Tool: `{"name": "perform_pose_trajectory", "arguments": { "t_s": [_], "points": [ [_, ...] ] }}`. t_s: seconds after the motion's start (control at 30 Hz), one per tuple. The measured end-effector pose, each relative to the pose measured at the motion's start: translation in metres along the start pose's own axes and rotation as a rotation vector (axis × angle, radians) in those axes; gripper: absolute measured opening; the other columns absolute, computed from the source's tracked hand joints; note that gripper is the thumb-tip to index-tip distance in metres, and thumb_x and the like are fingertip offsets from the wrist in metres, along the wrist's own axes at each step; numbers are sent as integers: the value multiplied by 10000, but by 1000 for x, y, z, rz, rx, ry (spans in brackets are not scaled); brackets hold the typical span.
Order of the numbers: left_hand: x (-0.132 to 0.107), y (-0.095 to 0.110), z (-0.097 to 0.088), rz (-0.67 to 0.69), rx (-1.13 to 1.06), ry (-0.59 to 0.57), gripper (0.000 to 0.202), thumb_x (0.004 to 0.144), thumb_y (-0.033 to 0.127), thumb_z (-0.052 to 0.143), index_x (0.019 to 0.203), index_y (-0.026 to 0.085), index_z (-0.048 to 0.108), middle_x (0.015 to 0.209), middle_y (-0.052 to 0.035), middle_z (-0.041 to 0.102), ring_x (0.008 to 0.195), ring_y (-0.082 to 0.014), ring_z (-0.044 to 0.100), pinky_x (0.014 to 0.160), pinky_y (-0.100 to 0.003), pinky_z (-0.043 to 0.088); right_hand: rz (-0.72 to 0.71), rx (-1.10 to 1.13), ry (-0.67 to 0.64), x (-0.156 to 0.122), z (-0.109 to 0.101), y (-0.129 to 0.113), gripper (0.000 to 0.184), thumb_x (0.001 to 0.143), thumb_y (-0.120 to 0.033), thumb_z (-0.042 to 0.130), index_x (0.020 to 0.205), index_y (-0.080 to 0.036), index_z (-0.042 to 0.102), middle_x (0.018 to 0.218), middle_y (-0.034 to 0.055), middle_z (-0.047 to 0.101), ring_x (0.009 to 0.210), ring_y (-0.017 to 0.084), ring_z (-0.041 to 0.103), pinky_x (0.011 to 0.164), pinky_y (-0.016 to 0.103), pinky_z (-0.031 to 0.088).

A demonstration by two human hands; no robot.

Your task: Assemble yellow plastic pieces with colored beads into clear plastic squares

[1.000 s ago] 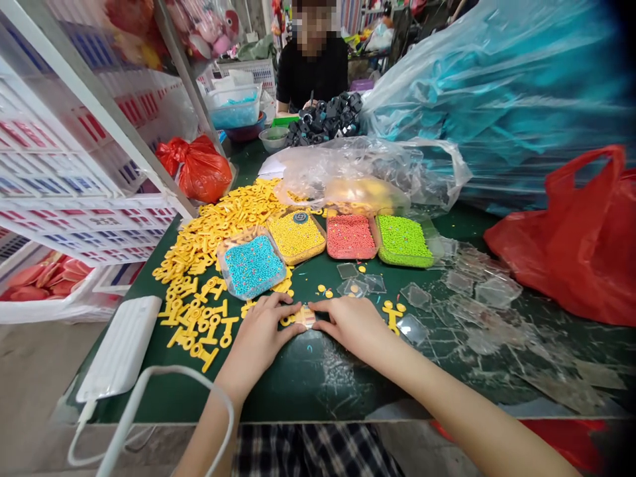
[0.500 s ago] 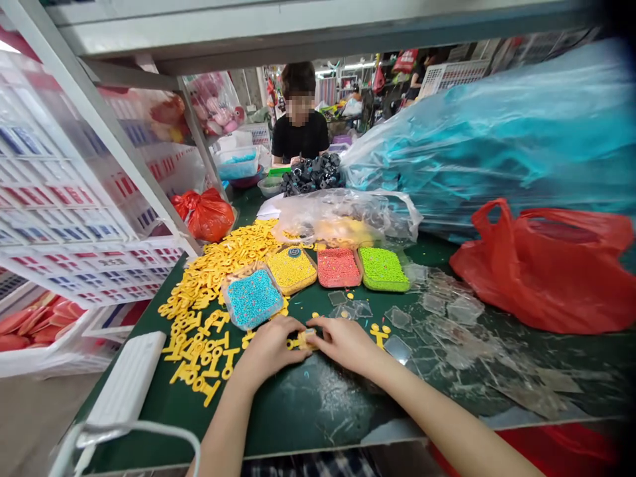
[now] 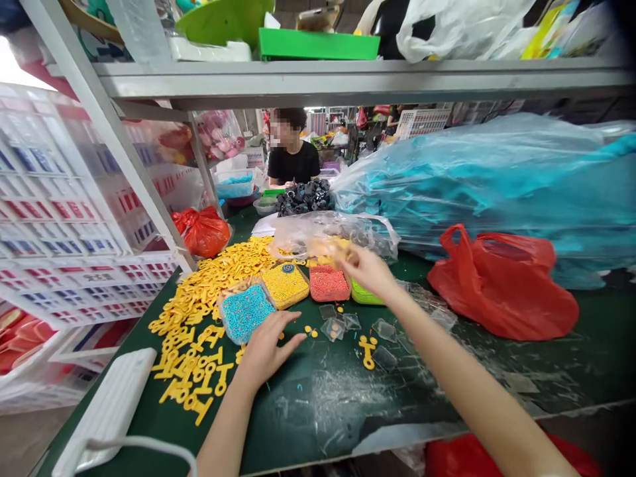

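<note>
The flat yellow plastic pieces with ring ends point(image 3: 223, 275) lie heaped left of the frame's centre, with looser ones at lower left; they look light, stiff and smooth, probably easiest to pinch across the narrow stem. The crumpled clear plastic bag point(image 3: 293, 232) above the frame's centre, yellow showing through it, should be soft and slippery, best taken by its rim. The left hand point(image 3: 265, 348), low centre, is loosely open, thumb apart from fingers, with nothing visible in its grasp — just beside the square clear tray of blue beads point(image 3: 247, 311). The right hand point(image 3: 366, 268) is at the bag, fingers curled together but motion-blurred — whether they grip anything I cannot tell. That arm partly covers the square tray of green beads point(image 3: 364, 292), and the thick white cable point(image 3: 149, 445) is cut off at lower left.
</note>
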State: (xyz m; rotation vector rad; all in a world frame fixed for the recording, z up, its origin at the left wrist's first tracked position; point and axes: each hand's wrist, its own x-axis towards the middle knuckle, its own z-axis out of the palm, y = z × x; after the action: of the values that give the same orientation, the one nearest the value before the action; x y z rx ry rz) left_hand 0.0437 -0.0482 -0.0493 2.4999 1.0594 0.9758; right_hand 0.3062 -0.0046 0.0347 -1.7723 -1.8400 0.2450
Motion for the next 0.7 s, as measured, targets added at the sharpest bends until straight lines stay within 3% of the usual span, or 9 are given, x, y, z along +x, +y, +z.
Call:
{"name": "perform_pose_trajectory", "arguments": {
  "t_s": [0.07, 0.13, 0.23, 0.4, 0.57, 0.7],
  "points": [
    [1, 1, 0, 1, -6, 1, 335, 928, 436, 514, 1188, 231, 558, 1056, -66, 680, 987, -212, 650, 860, -353, 538, 84, -167, 129, 42, -9, 13, 322, 911, -454, 462, 1021, -180, 592, 832, 64, 679, 763, 207, 611, 578, 263, 348],
    [1, 2, -1, 7, -10, 2, 299, 935, 423, 505, 1150, 226, 571, 1053, -66, 681, 983, -211, 650, 858, -352, 538, 112, -239, 117, 74, -6, 24, 407, 915, -461, 456, 1189, -169, 527, 990, 104, 688, 903, 244, 628, 660, 288, 407],
    [1, 4, -2, 20, -12, 9, 254, 941, 401, 498, 1098, 221, 586, 1053, -68, 681, 998, -213, 646, 865, -354, 533, 97, -264, 36, 95, 12, 39, 554, 906, -506, 459, 1339, -161, 437, 1134, 146, 666, 1020, 284, 619, 783, 344, 448],
    [1, 5, -2, 32, -10, 1, 228, 941, 380, 499, 1072, 224, 601, 1043, -67, 677, 1008, -212, 644, 864, -351, 532, 33, -324, -87, 95, 42, 57, 573, 876, -537, 500, 1344, -207, 485, 1367, 143, 535, 1219, 326, 507, 962, 443, 400],
    [1, 4, -3, 26, -14, -1, 231, 949, 385, 477, 1063, 229, 604, 1041, -67, 674, 1000, -211, 646, 859, -347, 532, -1, -376, -86, 92, 49, 60, 408, 929, -398, 450, 1249, -178, 574, 1296, 157, 577, 1154, 291, 554, 910, 386, 438],
    [2, 3, -3, 34, -16, 12, 247, 955, 400, 457, 1057, 230, 605, 1039, -65, 674, 989, -212, 648, 844, -346, 533, -131, -397, -64, 76, 51, 46, 340, 980, -302, 349, 1147, -197, 626, 1221, 107, 624, 1102, 226, 580, 860, 307, 448]
  ]
}}
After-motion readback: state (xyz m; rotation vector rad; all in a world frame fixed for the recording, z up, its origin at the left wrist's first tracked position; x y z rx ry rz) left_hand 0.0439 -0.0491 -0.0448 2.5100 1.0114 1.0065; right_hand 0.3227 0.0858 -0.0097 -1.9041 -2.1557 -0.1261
